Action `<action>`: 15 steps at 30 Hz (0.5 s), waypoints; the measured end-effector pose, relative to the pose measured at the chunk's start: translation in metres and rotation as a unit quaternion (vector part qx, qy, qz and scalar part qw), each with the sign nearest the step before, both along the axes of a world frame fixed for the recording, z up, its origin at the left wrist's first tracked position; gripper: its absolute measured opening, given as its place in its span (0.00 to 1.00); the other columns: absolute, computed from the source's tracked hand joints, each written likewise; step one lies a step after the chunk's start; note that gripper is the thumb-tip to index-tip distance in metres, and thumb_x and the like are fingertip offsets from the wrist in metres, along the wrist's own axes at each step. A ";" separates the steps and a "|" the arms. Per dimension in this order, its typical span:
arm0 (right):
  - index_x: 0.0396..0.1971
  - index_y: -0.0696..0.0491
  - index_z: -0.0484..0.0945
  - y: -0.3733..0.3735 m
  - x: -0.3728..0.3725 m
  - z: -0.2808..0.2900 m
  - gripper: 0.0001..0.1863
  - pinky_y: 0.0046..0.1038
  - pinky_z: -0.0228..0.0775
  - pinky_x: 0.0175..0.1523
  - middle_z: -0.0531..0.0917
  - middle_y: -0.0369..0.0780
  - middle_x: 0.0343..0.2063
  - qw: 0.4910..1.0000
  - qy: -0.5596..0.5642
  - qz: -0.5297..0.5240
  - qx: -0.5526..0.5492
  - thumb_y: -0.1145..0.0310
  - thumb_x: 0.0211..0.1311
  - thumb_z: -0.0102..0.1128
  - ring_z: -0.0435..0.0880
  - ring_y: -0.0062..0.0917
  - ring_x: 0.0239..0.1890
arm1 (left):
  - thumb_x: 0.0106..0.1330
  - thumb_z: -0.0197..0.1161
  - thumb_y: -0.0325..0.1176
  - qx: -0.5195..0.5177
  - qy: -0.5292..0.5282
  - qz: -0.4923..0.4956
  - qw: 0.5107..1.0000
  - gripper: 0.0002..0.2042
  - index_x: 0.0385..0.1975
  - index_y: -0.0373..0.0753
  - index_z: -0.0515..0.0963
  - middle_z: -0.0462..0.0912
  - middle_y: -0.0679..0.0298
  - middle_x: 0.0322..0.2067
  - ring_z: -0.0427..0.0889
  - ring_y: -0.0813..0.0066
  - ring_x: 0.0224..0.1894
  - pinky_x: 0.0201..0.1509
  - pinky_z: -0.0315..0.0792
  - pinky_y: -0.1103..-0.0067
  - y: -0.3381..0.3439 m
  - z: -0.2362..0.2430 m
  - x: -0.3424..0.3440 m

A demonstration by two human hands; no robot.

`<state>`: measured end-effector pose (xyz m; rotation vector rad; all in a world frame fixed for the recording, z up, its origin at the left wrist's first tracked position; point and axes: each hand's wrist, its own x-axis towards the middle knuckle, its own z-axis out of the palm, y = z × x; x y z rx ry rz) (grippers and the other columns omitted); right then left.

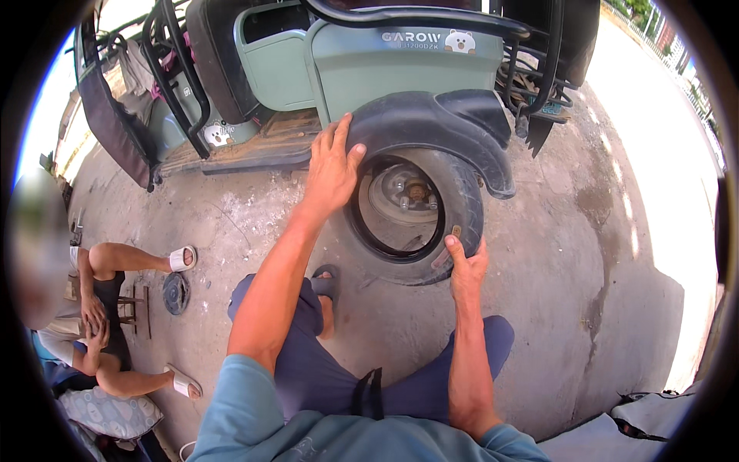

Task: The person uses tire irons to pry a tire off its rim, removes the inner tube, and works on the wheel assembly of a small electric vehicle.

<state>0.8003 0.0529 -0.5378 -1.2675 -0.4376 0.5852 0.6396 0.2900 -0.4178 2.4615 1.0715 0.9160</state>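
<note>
A black tyre with no rim in it stands in front of a green three-wheeled vehicle, under its black mudguard. Through the tyre's opening a wheel hub with studs and a rusty centre shows. My left hand lies at the upper left, fingers stretched out, against the edge of the mudguard beside the tyre. At the tyre's lower right, my right hand grips it with the thumb on the sidewall near a small yellowish label. Its other fingers are partly hidden behind the tread.
To the left another person sits on a low stool, hands together, in white slippers. A round black part lies on the concrete floor nearby. The vehicle's footboard runs left of the mudguard. Grey fabric shows at lower right.
</note>
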 end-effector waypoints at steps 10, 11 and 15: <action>0.57 0.57 0.71 -0.061 -0.067 -0.018 0.38 0.27 0.72 0.56 0.81 0.36 0.46 0.998 0.036 0.016 -0.050 0.74 0.45 0.83 0.80 0.22 0.47 | 0.76 0.55 0.40 -0.042 0.013 -0.013 0.999 0.30 0.75 0.42 0.58 0.62 0.46 0.70 0.58 0.43 0.73 0.76 0.56 0.59 -0.003 0.014 -0.001; 0.57 0.57 0.71 -0.066 -0.065 -0.016 0.39 0.27 0.72 0.56 0.81 0.36 0.46 0.997 0.023 0.025 -0.073 0.74 0.44 0.83 0.80 0.22 0.48 | 0.76 0.55 0.41 -0.054 0.022 -0.022 0.998 0.30 0.75 0.42 0.57 0.61 0.46 0.71 0.57 0.44 0.73 0.77 0.55 0.60 -0.003 0.016 -0.006; 0.57 0.57 0.71 -0.086 -0.071 -0.010 0.42 0.28 0.72 0.57 0.82 0.37 0.46 0.992 -0.021 -0.009 -0.123 0.75 0.39 0.85 0.80 0.24 0.48 | 0.77 0.55 0.44 -0.052 0.052 -0.038 0.997 0.30 0.75 0.41 0.58 0.60 0.48 0.72 0.56 0.48 0.75 0.77 0.55 0.61 -0.004 0.030 -0.019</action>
